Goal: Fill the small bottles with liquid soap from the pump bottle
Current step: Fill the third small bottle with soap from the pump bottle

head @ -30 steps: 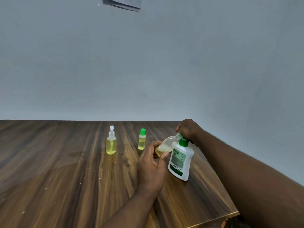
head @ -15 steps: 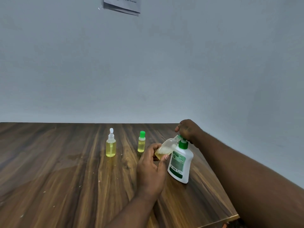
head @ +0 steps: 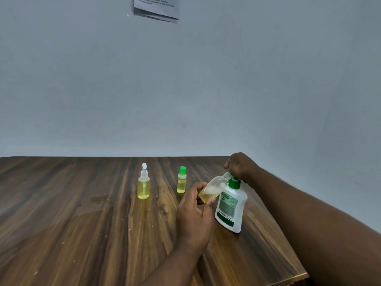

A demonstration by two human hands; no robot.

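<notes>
A white pump bottle (head: 231,207) with a green collar and label stands on the wooden table (head: 82,234) near its right edge. My right hand (head: 240,167) rests on top of its pump head, fingers curled over it. My left hand (head: 195,213) holds a small clear bottle (head: 214,187) tilted with its mouth up against the pump's spout; a little yellow liquid with foam lies in it. Further left stand two small bottles of yellow liquid: one with a white spray top (head: 143,182) and one with a green cap (head: 181,180).
The table's right edge (head: 288,244) runs close beside the pump bottle, and its front right corner is near my right forearm. A grey wall rises behind the table, with a paper notice (head: 155,8) stuck high up.
The camera has tipped slightly upward, so everything sits a little lower in view. My hands and the bottles keep the same positions relative to each other.
</notes>
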